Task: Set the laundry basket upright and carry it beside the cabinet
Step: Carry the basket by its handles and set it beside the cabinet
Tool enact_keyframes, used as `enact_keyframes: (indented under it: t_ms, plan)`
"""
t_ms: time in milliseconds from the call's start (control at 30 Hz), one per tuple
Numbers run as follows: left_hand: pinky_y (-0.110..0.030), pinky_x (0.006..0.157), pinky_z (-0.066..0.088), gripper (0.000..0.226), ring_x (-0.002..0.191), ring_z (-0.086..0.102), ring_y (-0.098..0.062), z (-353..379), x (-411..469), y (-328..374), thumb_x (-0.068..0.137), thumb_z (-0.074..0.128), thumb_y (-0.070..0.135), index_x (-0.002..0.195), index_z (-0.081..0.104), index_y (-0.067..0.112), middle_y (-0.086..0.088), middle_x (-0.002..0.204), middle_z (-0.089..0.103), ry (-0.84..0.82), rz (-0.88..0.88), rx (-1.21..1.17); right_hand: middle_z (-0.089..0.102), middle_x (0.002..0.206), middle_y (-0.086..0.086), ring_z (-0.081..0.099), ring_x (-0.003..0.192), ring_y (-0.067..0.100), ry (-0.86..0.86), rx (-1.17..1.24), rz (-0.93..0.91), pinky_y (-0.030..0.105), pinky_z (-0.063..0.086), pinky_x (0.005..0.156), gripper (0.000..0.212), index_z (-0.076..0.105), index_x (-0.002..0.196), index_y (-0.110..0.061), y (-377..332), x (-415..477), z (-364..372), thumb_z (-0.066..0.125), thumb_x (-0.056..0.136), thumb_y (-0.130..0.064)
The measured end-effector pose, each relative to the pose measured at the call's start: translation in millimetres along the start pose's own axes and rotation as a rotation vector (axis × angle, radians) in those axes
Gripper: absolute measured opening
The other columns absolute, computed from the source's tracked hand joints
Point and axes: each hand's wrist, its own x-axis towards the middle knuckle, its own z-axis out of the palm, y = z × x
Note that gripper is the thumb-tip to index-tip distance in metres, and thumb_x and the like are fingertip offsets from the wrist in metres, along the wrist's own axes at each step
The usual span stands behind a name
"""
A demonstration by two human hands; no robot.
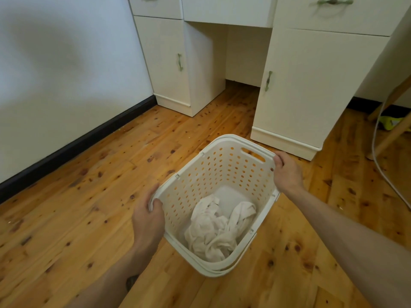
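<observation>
A white perforated laundry basket (224, 165) stands upright in front of me, its mouth facing up. A crumpled white cloth (213, 232) lies in its bottom. My left hand (149, 216) grips the rim on the basket's left side. My right hand (287, 172) grips the rim at the far right corner. Whether the basket rests on the wooden floor or hangs just above it, I cannot tell. The cream cabinet (311, 90) stands just beyond the basket, with its base close to my right hand.
A second cabinet section (178, 63) stands by the white wall (66, 74), with an open knee gap between the two. A black skirting board (77, 143) runs along the left. Wooden legs, a white cable (375, 138) and a yellow-green item (389, 123) sit at the right.
</observation>
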Motion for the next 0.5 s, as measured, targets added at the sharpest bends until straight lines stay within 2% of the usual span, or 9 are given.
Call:
enact_keyframes:
  t_ms: [100, 167, 233, 333, 500]
  plan:
    - [-0.055, 0.081, 0.062, 0.042, 0.113, 0.059, -0.028, 6.3, 1.9, 4.9, 0.105, 0.043, 0.013, 0.133, 0.063, 0.037, 0.002, 0.143, 0.053, 0.04, -0.084, -0.105, 0.053, 0.081, -0.023, 0.051, 0.069, -0.003, 0.016, 0.008, 0.008, 0.014, 0.033, 0.052, 0.017, 0.054, 0.101, -0.033, -3.6, 0.9, 0.9, 0.04, 0.111, -0.029]
    - [-0.056, 0.084, 0.061, 0.042, 0.117, 0.058, -0.033, 6.7, 7.1, 8.5, 0.105, 0.042, 0.009, 0.134, 0.064, 0.032, -0.003, 0.146, 0.051, 0.047, -0.123, -0.152, 0.056, 0.081, -0.019, 0.051, 0.068, -0.003, 0.014, -0.002, 0.001, 0.015, 0.033, 0.052, 0.018, 0.056, 0.101, -0.032, -6.4, 5.0, 3.5, 0.04, 0.111, -0.028]
    - [-0.059, 0.089, 0.059, 0.042, 0.124, 0.056, -0.036, 5.0, 14.1, 10.5, 0.105, 0.043, 0.007, 0.132, 0.065, 0.029, -0.005, 0.147, 0.052, 0.062, -0.159, -0.186, 0.059, 0.086, -0.012, 0.049, 0.07, -0.004, 0.003, -0.007, 0.001, 0.016, 0.034, 0.054, 0.02, 0.061, 0.109, -0.028, -9.3, 11.7, 7.1, 0.041, 0.11, -0.027]
    - [-0.059, 0.085, 0.06, 0.039, 0.116, 0.06, -0.036, -2.3, 29.4, 15.1, 0.105, 0.045, 0.008, 0.131, 0.066, 0.029, -0.007, 0.141, 0.054, 0.103, -0.227, -0.231, 0.064, 0.094, -0.006, 0.052, 0.074, -0.002, -0.002, -0.011, -0.002, 0.019, 0.037, 0.055, 0.026, 0.066, 0.118, -0.024, -22.9, 25.6, 19.2, 0.041, 0.11, -0.027]
    - [-0.061, 0.089, 0.058, 0.036, 0.121, 0.057, -0.04, -41.0, 72.3, 32.9, 0.105, 0.048, 0.009, 0.116, 0.069, 0.036, -0.01, 0.14, 0.056, 0.129, -0.237, -0.236, 0.063, 0.087, -0.012, 0.057, 0.076, 0.002, 0.012, 0.008, -0.058, 0.022, 0.042, 0.055, 0.023, 0.065, 0.105, -0.032, -81.1, 42.3, 45.8, 0.042, 0.109, -0.03]
